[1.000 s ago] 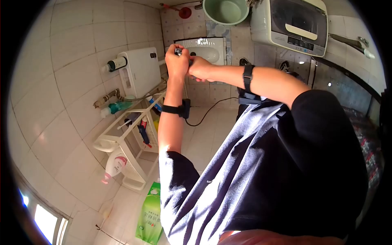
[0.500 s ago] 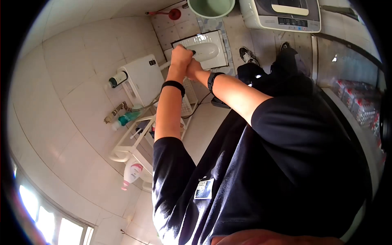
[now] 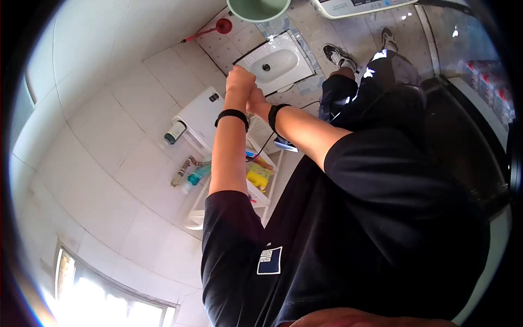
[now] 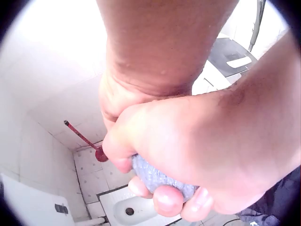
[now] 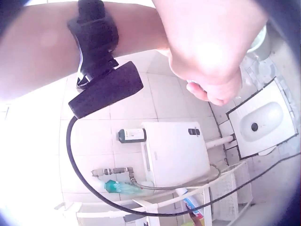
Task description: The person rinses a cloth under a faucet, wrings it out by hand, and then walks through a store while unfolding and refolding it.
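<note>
Both hands meet in front of the body, held high over the floor. My right hand grips a grey-blue, wet-looking bunched cloth, which bulges between thumb and curled fingers in the left wrist view. Right beside it, my left hand is curled into a fist around the cloth's other part, mostly hidden from view. The two wrists lie close together, and the cloth is covered by the hands in the head view. Beyond the hands, a white squat toilet is set in the tiled floor.
A white cistern hangs on the left wall, above a white rack with bottles and packets. A red plunger and a green basin stand behind the toilet. The washing machine is at the top edge; a black cable trails below.
The head view has swung, so the washing machine and basin have slid upward and the window shows more. Both hands stay together, and the left fist has turned, hiding the grey end that showed earlier.
</note>
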Demonstrator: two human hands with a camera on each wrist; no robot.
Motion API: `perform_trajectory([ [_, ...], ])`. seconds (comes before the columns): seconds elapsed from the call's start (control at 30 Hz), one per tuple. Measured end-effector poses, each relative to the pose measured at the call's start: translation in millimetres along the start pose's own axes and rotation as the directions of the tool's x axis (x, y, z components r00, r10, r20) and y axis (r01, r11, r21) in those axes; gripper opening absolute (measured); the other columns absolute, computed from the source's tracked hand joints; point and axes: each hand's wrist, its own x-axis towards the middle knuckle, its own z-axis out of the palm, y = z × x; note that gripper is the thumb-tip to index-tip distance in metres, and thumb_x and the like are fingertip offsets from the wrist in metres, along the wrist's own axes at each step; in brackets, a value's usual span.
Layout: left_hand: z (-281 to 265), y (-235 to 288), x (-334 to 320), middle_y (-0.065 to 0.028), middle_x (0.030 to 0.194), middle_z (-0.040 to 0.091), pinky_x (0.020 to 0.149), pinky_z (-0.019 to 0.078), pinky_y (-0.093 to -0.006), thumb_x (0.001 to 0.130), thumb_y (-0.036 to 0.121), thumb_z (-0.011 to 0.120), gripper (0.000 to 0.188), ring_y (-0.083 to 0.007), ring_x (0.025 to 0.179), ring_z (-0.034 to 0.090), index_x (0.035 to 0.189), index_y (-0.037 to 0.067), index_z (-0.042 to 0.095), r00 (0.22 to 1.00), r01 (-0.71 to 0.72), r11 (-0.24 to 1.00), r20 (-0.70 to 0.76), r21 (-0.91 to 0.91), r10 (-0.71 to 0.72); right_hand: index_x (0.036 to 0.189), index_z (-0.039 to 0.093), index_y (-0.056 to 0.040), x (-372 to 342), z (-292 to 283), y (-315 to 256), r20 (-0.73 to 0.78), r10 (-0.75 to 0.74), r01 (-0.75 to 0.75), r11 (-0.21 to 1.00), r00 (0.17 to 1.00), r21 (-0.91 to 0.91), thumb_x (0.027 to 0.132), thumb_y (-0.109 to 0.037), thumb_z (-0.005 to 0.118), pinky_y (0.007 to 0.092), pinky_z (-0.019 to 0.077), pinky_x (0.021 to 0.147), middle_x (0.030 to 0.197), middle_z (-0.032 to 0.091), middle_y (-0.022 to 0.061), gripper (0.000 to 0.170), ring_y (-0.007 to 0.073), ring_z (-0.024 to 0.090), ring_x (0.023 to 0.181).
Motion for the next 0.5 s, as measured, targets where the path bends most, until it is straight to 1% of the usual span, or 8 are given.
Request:
perform_trajectory([
  [0.1,-5.2,8.4,8.5,-0.0287,0.097,0.063,0.083,0.0518,-0.0421,0.073,0.015,0.057,0.030,-0.0398,0.094,0.063,0.092,-0.008,0.064,0.991,-0.022,0.999,-0.128,0.045,0.028,0.111,0.056,-0.0073,22.6,7.9,5.6,-0.050,-0.091,0.077,0.968,0.995,-0.237,0.082,-0.036,0.061,0.0388,0.0488,0.087,0.117,0.059,0.0186,0.040,0.0339,0.057,0.109],
  [0.17,-15.2,22.5,7.0,-0.0294,0.097,0.063,0.083,0.0514,-0.0423,0.073,0.015,0.056,0.031,-0.0404,0.095,0.062,0.093,-0.008,0.063,0.989,-0.034,0.997,-0.142,0.070,0.043,0.112,0.056,-0.0061,76.7,55.0,52.7,-0.141,0.008,0.074,0.819,0.990,0.569,0.083,-0.039,0.060,0.0392,0.0487,0.087,0.116,0.059,0.0196,0.044,0.0348,0.057,0.108],
  [0.2,-19.9,29.0,4.4,-0.0300,0.098,0.063,0.084,0.0510,-0.0426,0.073,0.015,0.056,0.032,-0.0410,0.096,0.062,0.094,-0.009,0.062,0.987,-0.034,0.996,-0.154,0.078,0.046,0.112,0.056,-0.0055,108.6,83.6,84.5,-0.186,0.058,0.124,0.546,0.981,0.829,0.083,-0.040,0.059,0.0394,0.0486,0.087,0.116,0.059,0.0201,0.046,0.0352,0.057,0.108],
  [0.23,-19.6,31.5,7.3,-0.0300,0.098,0.063,0.084,0.0510,-0.0426,0.073,0.015,0.056,0.032,-0.0410,0.096,0.062,0.094,-0.009,0.062,0.986,-0.047,0.994,-0.154,0.096,0.061,0.112,0.056,-0.0055,88.0,54.2,53.0,-0.199,0.060,0.137,0.532,0.978,0.836,0.083,-0.040,0.059,0.0394,0.0486,0.087,0.116,0.059,0.0201,0.046,0.0352,0.057,0.108],
  [0.27,-20.0,34.9,10.3,-0.0304,0.098,0.062,0.085,0.0506,-0.0428,0.074,0.016,0.056,0.033,-0.0414,0.097,0.061,0.095,-0.008,0.061,0.980,-0.063,0.995,-0.184,0.078,0.076,0.114,0.055,-0.0041,63.9,20.7,25.2,-0.233,-0.120,0.201,0.910,0.965,0.362,0.082,-0.042,0.059,0.0395,0.0485,0.087,0.116,0.058,0.0215,0.049,0.0353,0.057,0.108],
  [0.3,-22.5,40.4,12.3,-0.0308,0.099,0.062,0.085,0.0501,-0.0431,0.074,0.016,0.056,0.034,-0.0418,0.098,0.060,0.097,-0.008,0.060,0.973,-0.080,0.995,-0.214,0.059,0.091,0.115,0.054,-0.0027,42.8,-10.9,-4.0,-0.161,-0.277,0.233,0.940,0.947,-0.248,0.082,-0.043,0.058,0.0396,0.0483,0.087,0.117,0.058,0.0230,0.053,0.0354,0.057,0.108],
  [0.4,-44.3,66.6,1.3,-0.0316,0.097,0.062,0.083,0.0495,-0.0441,0.074,0.018,0.056,0.034,-0.0437,0.098,0.059,0.096,-0.008,0.059,0.946,-0.141,0.990,-0.299,-0.023,0.127,0.109,0.058,0.0005,27.7,-61.6,-54.1,-0.134,-0.031,0.012,0.991,0.991,-0.136,0.081,-0.044,0.058,0.0406,0.0498,0.084,0.107,0.062,0.0251,0.053,0.0389,0.061,0.098],
  [0.5,-59.2,85.1,8.4,-0.0278,0.095,0.064,0.080,0.0505,-0.0432,0.074,0.021,0.062,0.037,-0.0378,0.089,0.065,0.098,-0.007,0.057,0.875,-0.269,0.960,-0.437,-0.077,0.209,0.096,0.063,0.0005,19.4,-130.9,-95.8,0.059,-0.182,0.191,0.944,0.982,-0.269,0.078,-0.036,0.064,0.0422,0.0534,0.073,0.088,0.067,0.0218,0.041,0.0367,0.066,0.079],
])
